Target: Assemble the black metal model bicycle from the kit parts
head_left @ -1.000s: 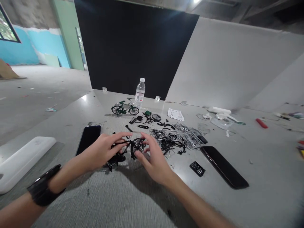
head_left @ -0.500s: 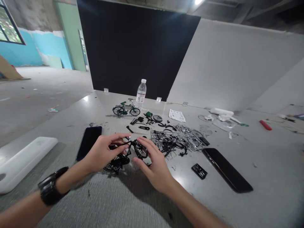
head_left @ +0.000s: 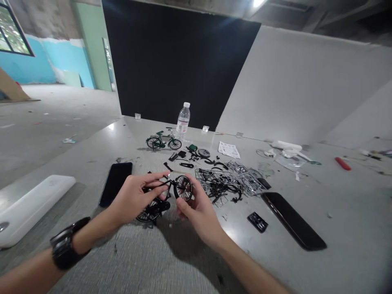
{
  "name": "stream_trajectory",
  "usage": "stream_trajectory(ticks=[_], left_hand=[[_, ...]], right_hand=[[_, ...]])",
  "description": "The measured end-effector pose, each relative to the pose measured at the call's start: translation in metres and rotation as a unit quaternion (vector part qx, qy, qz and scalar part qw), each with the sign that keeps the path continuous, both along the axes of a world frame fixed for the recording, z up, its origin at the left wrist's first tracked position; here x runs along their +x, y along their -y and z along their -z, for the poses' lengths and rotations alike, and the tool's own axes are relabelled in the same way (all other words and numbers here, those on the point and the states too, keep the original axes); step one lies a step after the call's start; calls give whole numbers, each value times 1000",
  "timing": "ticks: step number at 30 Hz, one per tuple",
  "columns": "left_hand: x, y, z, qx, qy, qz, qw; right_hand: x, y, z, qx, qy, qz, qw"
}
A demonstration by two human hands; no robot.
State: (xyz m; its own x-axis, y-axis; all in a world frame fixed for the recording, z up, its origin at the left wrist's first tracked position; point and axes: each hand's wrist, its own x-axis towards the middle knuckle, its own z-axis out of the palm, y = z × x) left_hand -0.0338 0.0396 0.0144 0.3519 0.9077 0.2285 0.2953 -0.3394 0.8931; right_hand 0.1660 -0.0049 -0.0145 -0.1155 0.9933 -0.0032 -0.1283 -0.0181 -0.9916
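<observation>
A small black model bicycle (head_left: pixel 167 196) is held just above the grey table (head_left: pixel 171 253) between both hands. My left hand (head_left: pixel 134 198), with a black watch on its wrist, pinches the frame from the left. My right hand (head_left: pixel 196 206) closes its fingers around the front wheel (head_left: pixel 183 188). The rear wheel (head_left: pixel 150 212) hangs low near the table. Right behind lies a pile of black and silver parts frames (head_left: pixel 225 181). A finished green model bicycle (head_left: pixel 163 141) stands farther back.
A dark phone (head_left: pixel 115 183) lies left of my hands, another phone (head_left: pixel 294 220) to the right, with a small black part (head_left: pixel 257 221) between. A water bottle (head_left: pixel 183 119), an instruction sheet (head_left: pixel 228 149), a white case (head_left: pixel 30 208) and a red tool (head_left: pixel 342 163) are around.
My right hand went from hovering with spread fingers beside the front wheel to closing on it. The black bicycle has lifted and turned slightly; the left hand kept its grip.
</observation>
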Motion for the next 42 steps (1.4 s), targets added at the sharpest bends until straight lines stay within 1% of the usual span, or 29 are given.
stream_trajectory(ticks=[2, 5, 7, 10, 12, 16, 18, 21, 23, 25, 29, 33, 38, 42], left_hand=[[2, 1, 1, -10, 13, 4, 1000], [2, 1, 2, -10, 33, 14, 999], [0, -1, 4, -17, 47, 42, 998], [-4, -5, 7, -52, 74, 105, 990], [-6, -6, 10, -68, 88, 129, 985], [-5, -1, 16, -67, 90, 131, 985], [-4, 1, 19, -81, 94, 136, 983], [-2, 4, 23, -96, 120, 151, 977], [-1, 4, 24, -90, 139, 154, 974], [0, 5, 26, -69, 147, 142, 976], [1, 7, 28, -8, 125, 97, 987], [3, 9, 28, 32, 113, 82, 990], [7, 13, 27, 87, 88, 24, 992], [6, 16, 31, 102, 72, 22, 992]], right_hand=[[-3, 2, 0, 13, -10, 24, 1000], [-7, 5, 1, 24, -23, 36, 999], [-7, 6, 2, 24, -23, 41, 999], [-7, 6, 2, 21, -8, 56, 998], [-8, 6, 2, 29, 3, 64, 997], [-8, 8, 4, 61, 17, 75, 995], [-8, 9, 6, 74, 29, 83, 993], [-9, 11, 8, 82, 40, 83, 992], [-10, 11, 9, 79, 35, 75, 993], [-11, 12, 8, 82, 25, 73, 994], [-11, 12, 7, 99, 20, 75, 992], [-10, 12, 7, 105, 32, 75, 991], [-11, 12, 8, 117, 41, 87, 988], [-11, 11, 8, 126, 44, 86, 987]])
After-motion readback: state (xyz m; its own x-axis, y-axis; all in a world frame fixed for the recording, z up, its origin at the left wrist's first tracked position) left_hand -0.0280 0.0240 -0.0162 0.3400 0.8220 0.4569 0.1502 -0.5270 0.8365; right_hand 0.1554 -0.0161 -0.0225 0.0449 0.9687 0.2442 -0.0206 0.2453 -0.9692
